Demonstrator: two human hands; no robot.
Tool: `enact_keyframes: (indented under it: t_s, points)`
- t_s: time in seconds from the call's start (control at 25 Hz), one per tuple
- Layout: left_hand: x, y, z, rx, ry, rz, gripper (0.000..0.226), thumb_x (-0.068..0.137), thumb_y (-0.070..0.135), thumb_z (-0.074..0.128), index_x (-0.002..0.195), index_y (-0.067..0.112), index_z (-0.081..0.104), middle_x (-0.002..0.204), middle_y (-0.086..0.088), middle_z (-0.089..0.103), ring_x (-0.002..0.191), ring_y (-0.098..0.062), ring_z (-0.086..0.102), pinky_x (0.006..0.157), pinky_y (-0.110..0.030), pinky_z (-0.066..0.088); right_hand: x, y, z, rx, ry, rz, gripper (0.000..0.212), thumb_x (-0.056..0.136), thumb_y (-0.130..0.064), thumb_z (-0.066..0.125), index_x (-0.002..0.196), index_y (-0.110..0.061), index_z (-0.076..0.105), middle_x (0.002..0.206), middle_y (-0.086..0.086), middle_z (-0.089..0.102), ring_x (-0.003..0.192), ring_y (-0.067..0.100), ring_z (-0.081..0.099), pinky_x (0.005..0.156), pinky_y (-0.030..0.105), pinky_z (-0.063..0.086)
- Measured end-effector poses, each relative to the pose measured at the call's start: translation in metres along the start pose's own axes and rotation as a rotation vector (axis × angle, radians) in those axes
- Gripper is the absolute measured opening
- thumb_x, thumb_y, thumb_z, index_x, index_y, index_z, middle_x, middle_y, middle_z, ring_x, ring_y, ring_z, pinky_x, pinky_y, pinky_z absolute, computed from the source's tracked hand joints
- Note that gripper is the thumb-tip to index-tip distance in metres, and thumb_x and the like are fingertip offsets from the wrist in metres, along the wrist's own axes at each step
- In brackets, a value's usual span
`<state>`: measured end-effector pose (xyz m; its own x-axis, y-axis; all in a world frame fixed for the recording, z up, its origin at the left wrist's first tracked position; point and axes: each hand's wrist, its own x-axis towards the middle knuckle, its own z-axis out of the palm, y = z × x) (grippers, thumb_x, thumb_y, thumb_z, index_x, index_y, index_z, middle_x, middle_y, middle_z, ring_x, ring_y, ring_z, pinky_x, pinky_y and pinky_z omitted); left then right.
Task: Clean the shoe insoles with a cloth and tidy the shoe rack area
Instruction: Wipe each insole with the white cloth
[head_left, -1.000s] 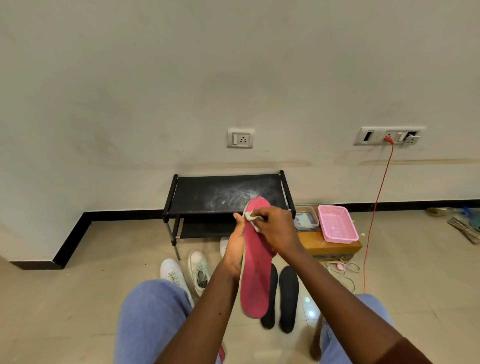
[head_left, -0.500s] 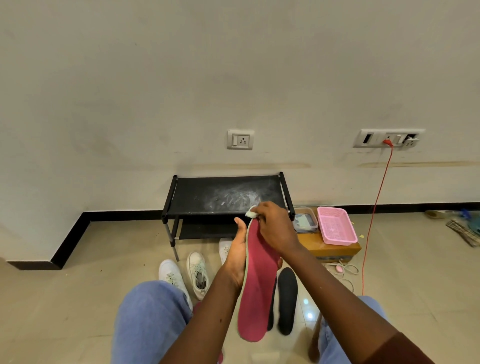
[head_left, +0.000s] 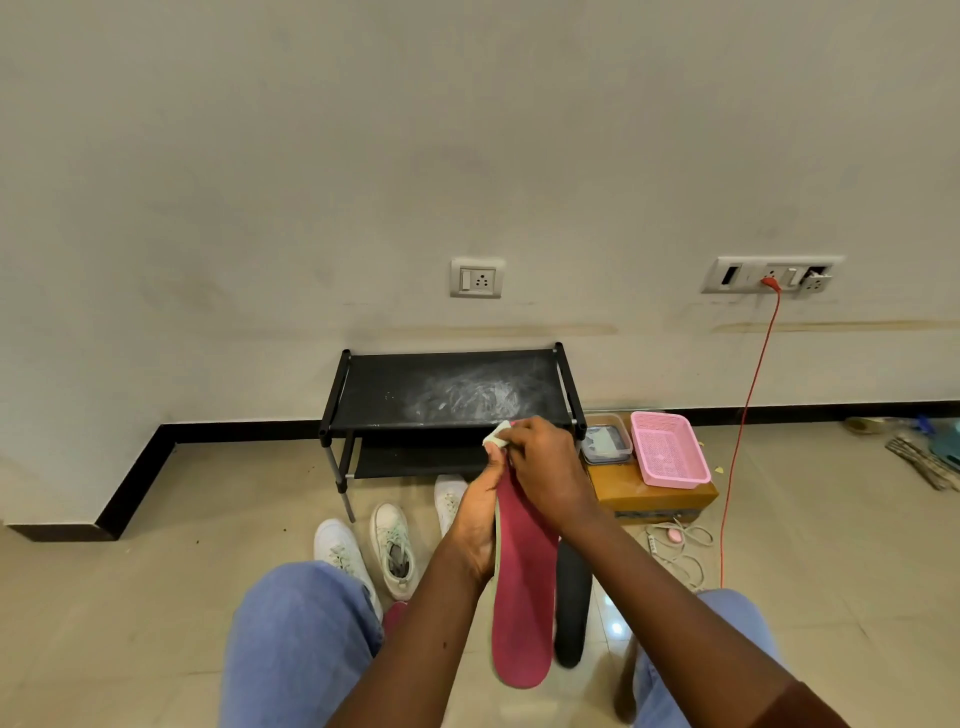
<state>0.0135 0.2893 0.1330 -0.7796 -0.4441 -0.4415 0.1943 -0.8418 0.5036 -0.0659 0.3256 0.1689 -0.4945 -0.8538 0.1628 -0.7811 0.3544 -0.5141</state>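
A long pink insole (head_left: 522, 597) hangs upright in front of me, gripped along its left edge by my left hand (head_left: 480, 512). Over the insole's top end lies my right hand (head_left: 545, 470), which pinches a small white cloth (head_left: 496, 435) that sticks out at the toe tip. Behind the pink insole, a black insole (head_left: 571, 603) lies on the floor, partly hidden. The low black shoe rack (head_left: 447, 389) stands against the wall, with white dust smears on its top shelf.
White sneakers (head_left: 392, 545) lie on the floor left of the insoles. Right of the rack sit a pink basket (head_left: 667, 454), a clear lidded box (head_left: 605, 444) and a wooden box (head_left: 652, 499). A red cable (head_left: 748, 415) runs down from the wall socket. White cords lie tangled on the tiles.
My right hand slid the cloth up from the insole's upper face to its toe tip. The insole dropped lower in my left hand's grip.
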Motion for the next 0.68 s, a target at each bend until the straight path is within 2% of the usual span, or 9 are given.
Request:
enact_keyframes:
  t_s: [0.12, 0.2, 0.32, 0.4, 0.48, 0.52, 0.56, 0.64, 0.68]
  points:
    - [-0.003, -0.002, 0.0, 0.072, 0.011, -0.015, 0.047, 0.1, 0.043, 0.029, 0.103, 0.01, 0.061, 0.079, -0.013, 0.073, 0.07, -0.023, 0.072, 0.054, -0.031, 0.057, 0.013, 0.005, 0.001, 0.011, 0.066, 0.051, 0.028, 0.093, -0.005, 0.047, 0.114, -0.007, 0.065, 0.115, 0.014, 0.062, 0.104, 0.026, 0.059, 0.09, 0.03, 0.046]
    - [-0.002, -0.003, -0.002, 0.051, 0.006, -0.02, 0.049, 0.1, 0.045, 0.027, 0.104, 0.01, 0.061, 0.08, -0.013, 0.073, 0.07, -0.023, 0.072, 0.053, -0.031, 0.057, 0.013, 0.006, 0.001, 0.05, 0.105, 0.045, 0.027, 0.091, -0.002, 0.048, 0.11, -0.007, 0.067, 0.111, 0.014, 0.065, 0.101, 0.025, 0.06, 0.089, 0.032, 0.047]
    - [0.0, 0.001, -0.004, -0.026, 0.022, 0.001, 0.051, 0.1, 0.046, 0.028, 0.105, 0.009, 0.063, 0.082, -0.013, 0.073, 0.073, -0.024, 0.072, 0.058, -0.03, 0.058, 0.003, 0.003, 0.003, 0.075, 0.075, -0.019, 0.026, 0.09, -0.002, 0.047, 0.103, -0.008, 0.069, 0.106, 0.009, 0.068, 0.099, 0.022, 0.061, 0.088, 0.032, 0.048]
    - [0.004, 0.005, -0.006, -0.059, 0.017, 0.01, 0.058, 0.101, 0.044, 0.028, 0.093, 0.007, 0.071, 0.078, -0.013, 0.072, 0.069, -0.023, 0.072, 0.057, -0.029, 0.058, -0.005, 0.0, 0.005, 0.114, 0.041, -0.035, 0.026, 0.09, -0.002, 0.048, 0.104, -0.009, 0.069, 0.104, 0.008, 0.069, 0.096, 0.021, 0.062, 0.085, 0.026, 0.048]
    - [0.006, 0.009, -0.005, -0.069, 0.016, 0.013, 0.068, 0.101, 0.041, 0.027, 0.071, 0.005, 0.076, 0.069, -0.013, 0.071, 0.063, -0.022, 0.071, 0.053, -0.027, 0.057, -0.011, -0.001, 0.004, 0.158, 0.016, -0.021, 0.026, 0.09, -0.001, 0.049, 0.105, -0.009, 0.069, 0.1, 0.008, 0.07, 0.089, 0.017, 0.064, 0.077, 0.014, 0.045]
    - [0.007, 0.011, -0.007, -0.066, 0.016, 0.011, 0.07, 0.101, 0.04, 0.027, 0.067, 0.003, 0.075, 0.067, -0.013, 0.07, 0.062, -0.022, 0.07, 0.053, -0.027, 0.057, -0.013, 0.001, 0.004, 0.182, -0.007, -0.013, 0.026, 0.089, 0.0, 0.049, 0.102, -0.009, 0.07, 0.098, 0.008, 0.071, 0.084, 0.015, 0.064, 0.072, 0.01, 0.044]
    - [0.007, 0.013, -0.008, -0.057, 0.026, 0.009, 0.069, 0.1, 0.041, 0.028, 0.071, 0.001, 0.075, 0.07, -0.015, 0.07, 0.066, -0.023, 0.071, 0.058, -0.029, 0.058, -0.015, 0.003, 0.003, 0.197, -0.044, -0.01, 0.026, 0.089, 0.0, 0.049, 0.099, -0.011, 0.071, 0.095, 0.007, 0.071, 0.08, 0.012, 0.064, 0.068, 0.009, 0.044]
    - [0.007, 0.015, -0.012, -0.033, 0.059, 0.002, 0.063, 0.097, 0.048, 0.029, 0.098, -0.001, 0.068, 0.084, -0.018, 0.069, 0.082, -0.028, 0.068, 0.079, -0.036, 0.054, -0.019, 0.005, 0.001, 0.191, -0.117, -0.015, 0.025, 0.09, -0.002, 0.05, 0.096, -0.013, 0.072, 0.094, 0.005, 0.072, 0.08, 0.011, 0.064, 0.069, 0.013, 0.047]
    - [0.007, 0.015, -0.013, -0.03, 0.074, 0.003, 0.062, 0.097, 0.05, 0.028, 0.107, 0.0, 0.063, 0.087, -0.018, 0.068, 0.085, -0.028, 0.067, 0.083, -0.038, 0.051, -0.02, 0.005, 0.001, 0.183, -0.129, -0.018, 0.025, 0.09, -0.003, 0.05, 0.097, -0.013, 0.072, 0.096, 0.004, 0.071, 0.082, 0.011, 0.064, 0.07, 0.011, 0.046]
